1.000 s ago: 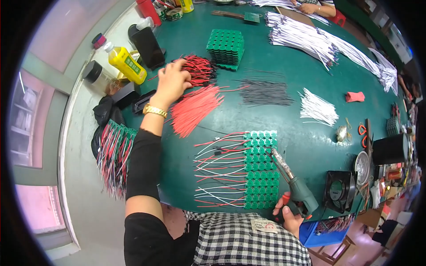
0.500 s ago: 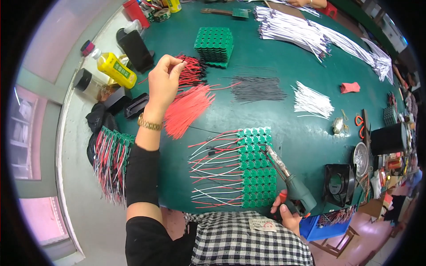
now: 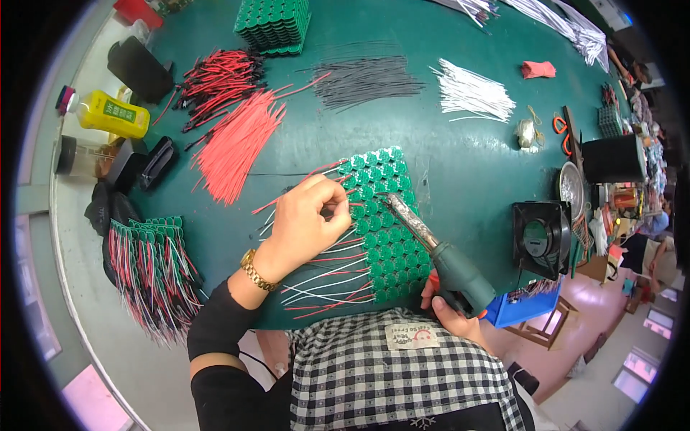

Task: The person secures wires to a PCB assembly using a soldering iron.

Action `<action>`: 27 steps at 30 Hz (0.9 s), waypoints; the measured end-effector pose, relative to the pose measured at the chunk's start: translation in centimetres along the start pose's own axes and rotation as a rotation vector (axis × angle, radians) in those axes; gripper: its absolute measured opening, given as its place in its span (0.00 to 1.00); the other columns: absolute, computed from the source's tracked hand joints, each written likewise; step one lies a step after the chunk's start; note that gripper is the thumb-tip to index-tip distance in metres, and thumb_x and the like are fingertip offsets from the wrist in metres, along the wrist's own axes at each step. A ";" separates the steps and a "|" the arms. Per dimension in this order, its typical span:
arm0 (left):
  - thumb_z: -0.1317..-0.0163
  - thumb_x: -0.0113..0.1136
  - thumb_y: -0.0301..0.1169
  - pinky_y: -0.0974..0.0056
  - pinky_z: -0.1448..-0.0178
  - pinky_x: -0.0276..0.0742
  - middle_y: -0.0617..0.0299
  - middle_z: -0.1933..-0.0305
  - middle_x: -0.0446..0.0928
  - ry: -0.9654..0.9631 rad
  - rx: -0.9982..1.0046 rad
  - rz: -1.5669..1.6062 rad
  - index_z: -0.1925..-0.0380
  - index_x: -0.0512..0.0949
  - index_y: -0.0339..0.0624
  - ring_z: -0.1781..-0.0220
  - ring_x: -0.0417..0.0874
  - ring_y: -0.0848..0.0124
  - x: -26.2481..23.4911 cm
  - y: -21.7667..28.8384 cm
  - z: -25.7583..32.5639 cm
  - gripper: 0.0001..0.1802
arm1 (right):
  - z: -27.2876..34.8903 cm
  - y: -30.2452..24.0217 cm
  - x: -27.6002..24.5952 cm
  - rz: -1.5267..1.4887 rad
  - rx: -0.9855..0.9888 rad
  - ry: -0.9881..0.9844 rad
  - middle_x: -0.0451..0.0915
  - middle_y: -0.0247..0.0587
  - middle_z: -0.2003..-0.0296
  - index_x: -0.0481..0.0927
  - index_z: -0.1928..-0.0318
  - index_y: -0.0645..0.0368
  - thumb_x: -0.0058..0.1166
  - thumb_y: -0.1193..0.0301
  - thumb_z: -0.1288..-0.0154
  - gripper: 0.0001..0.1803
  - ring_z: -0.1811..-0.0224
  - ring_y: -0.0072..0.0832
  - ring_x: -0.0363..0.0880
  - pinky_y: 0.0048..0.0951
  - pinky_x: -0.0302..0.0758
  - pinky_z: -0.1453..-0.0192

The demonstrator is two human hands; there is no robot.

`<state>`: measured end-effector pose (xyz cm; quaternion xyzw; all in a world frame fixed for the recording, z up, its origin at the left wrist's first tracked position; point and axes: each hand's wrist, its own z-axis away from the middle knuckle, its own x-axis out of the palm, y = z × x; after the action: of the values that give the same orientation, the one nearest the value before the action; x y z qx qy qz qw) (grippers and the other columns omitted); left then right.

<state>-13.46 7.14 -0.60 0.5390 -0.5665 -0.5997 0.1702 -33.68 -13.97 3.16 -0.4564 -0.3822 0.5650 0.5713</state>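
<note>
A green panel of joined round circuit boards (image 3: 392, 255) lies in front of me, with red, white and black wires (image 3: 327, 276) fanning out from its left edge. My left hand (image 3: 309, 215) is pinched closed at that edge, above the wires. Red wire ends show by its fingertips, but what sits between them is too small to make out. My right hand (image 3: 456, 316) grips a green soldering gun (image 3: 460, 276) by its handle at the table's near edge. Its long, stained metal barrel slants up and left, with the dark tip at the panel's upper part, close to my left fingertips.
Bundles of red wires (image 3: 241, 147), red-and-black wires (image 3: 223, 79), black wires (image 3: 366, 82) and white wires (image 3: 474, 90) lie beyond. A stack of green boards (image 3: 273, 25) stands farther back. Wired boards (image 3: 154, 266) hang at left. A black fan (image 3: 540, 241) and metal bowl (image 3: 571, 185) stand at right.
My left hand has come from the red-and-black wire bundle down and right to the panel's left edge. My right hand still holds the soldering gun at the panel. The whole view has shifted.
</note>
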 end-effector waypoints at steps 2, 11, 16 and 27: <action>0.53 0.64 0.22 0.67 0.72 0.76 0.60 0.76 0.75 0.068 0.007 -0.011 0.76 0.75 0.38 0.77 0.81 0.71 0.5 -0.4 0.0 0.06 | 0.0 -0.1 0.3 -0.035 0.027 0.013 0.76 0.40 0.66 0.71 0.49 0.62 0.55 0.69 0.38 0.18 0.68 0.26 0.76 0.29 0.75 0.63; 0.55 0.64 0.22 0.66 0.75 0.74 0.63 0.78 0.73 0.074 0.105 -0.081 0.80 0.74 0.42 0.79 0.78 0.69 0.7 -1.0 0.3 0.07 | -0.4 0.2 0.5 0.279 -0.068 0.038 0.81 0.39 0.72 0.80 0.65 0.58 0.58 0.76 0.48 0.08 0.72 0.33 0.81 0.31 0.78 0.66; 0.57 0.63 0.22 0.64 0.76 0.70 0.63 0.80 0.70 0.078 0.155 -0.092 0.81 0.71 0.43 0.79 0.75 0.67 1.0 -1.5 0.5 0.09 | -0.4 0.3 0.3 0.334 -0.085 0.015 0.80 0.38 0.72 0.80 0.65 0.58 0.57 0.77 0.50 0.09 0.72 0.33 0.81 0.31 0.78 0.66; 0.57 0.62 0.20 0.67 0.76 0.70 0.62 0.80 0.71 0.071 0.194 -0.140 0.81 0.72 0.40 0.80 0.75 0.69 0.8 -1.7 0.3 0.07 | -0.5 0.2 0.6 0.252 -0.048 0.022 0.80 0.40 0.71 0.79 0.63 0.60 0.57 0.77 0.51 0.11 0.72 0.33 0.80 0.31 0.77 0.66</action>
<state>-13.29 7.11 -2.49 0.6121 -0.5763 -0.5331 0.0952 -33.19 -13.46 2.72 -0.5204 -0.3290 0.6179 0.4890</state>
